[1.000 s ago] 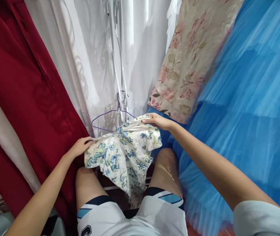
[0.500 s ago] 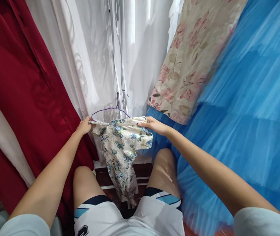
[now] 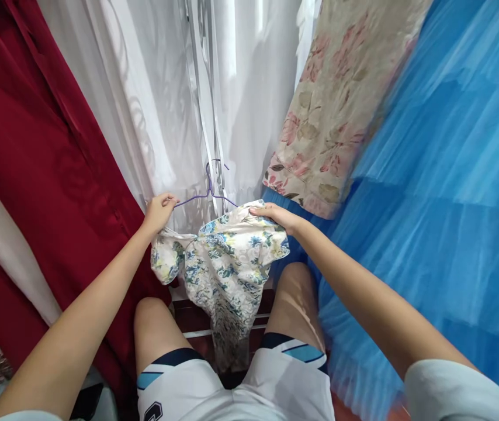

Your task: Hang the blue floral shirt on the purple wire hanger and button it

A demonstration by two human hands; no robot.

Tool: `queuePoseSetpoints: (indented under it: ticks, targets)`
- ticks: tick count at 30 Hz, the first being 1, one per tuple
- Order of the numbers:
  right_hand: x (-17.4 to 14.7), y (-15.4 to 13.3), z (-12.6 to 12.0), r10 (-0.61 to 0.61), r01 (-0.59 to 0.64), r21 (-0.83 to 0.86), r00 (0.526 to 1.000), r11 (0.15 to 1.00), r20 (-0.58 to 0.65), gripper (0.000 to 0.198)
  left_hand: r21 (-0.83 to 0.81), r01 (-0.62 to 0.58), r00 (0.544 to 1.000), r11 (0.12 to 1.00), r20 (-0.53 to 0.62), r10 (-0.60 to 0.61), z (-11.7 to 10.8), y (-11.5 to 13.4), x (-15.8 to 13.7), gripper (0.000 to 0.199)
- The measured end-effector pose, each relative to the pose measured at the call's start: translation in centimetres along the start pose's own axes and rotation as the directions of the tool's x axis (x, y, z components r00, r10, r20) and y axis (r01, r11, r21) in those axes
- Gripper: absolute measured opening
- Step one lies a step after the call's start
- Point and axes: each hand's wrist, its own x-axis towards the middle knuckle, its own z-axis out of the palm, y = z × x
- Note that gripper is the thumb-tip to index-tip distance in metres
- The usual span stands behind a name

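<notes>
A white blouse point(image 3: 232, 257) with a blue and yellow floral print hangs between my hands, its lower end trailing down between my knees. A thin purple hanger point(image 3: 209, 190) stands upright above it; the right arm of the hanger goes in behind the blouse's neckline. My left hand point(image 3: 160, 211) is closed on the left end of the hanger, just above the left sleeve, which droops below it. At the other shoulder, my right hand point(image 3: 276, 215) pinches the cloth with thumb on top. The hanger's right tip is hidden by the fabric.
Long dark red cloth point(image 3: 56, 146) hangs at the left. Behind the hanger are white drapes point(image 3: 249, 105) with dangling white straps point(image 3: 201, 88). To the right hang a pink-flowered cloth point(image 3: 315, 134) and a layered blue tulle skirt point(image 3: 429, 234). My knees flank the blouse.
My left hand has shifted up and right onto the hanger's end, and the left sleeve now droops below it. My right hand has moved slightly right, spreading the blouse wider.
</notes>
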Motion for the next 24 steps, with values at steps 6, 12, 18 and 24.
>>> queuePoseSetpoints:
  ticks: [6,12,18,24]
  targets:
    - [0.8,-1.8,0.2,0.028,-0.018,-0.209,0.999,0.978,0.045,0.036,0.014,0.000,0.990,1.000,0.138,-0.002,2.3,4.2,1.0,0.037]
    - [-1.2,-0.9,0.0,-0.196,0.212,-0.412,0.977,0.886,0.080,0.043,-0.073,-0.061,0.981,0.995,0.182,0.074,1.9,3.6,1.6,0.047]
    - [-3.4,3.1,-1.6,-0.362,0.290,-0.419,0.926,0.860,-0.102,0.042,0.266,-0.044,0.989,0.963,0.149,0.004,-0.9,-1.9,-3.2,0.040]
    - [-3.5,1.3,-1.2,-0.478,0.440,-0.189,0.828,0.878,-0.293,0.033,0.343,-0.141,0.989,0.929,0.098,0.113,0.2,-0.7,-5.1,0.031]
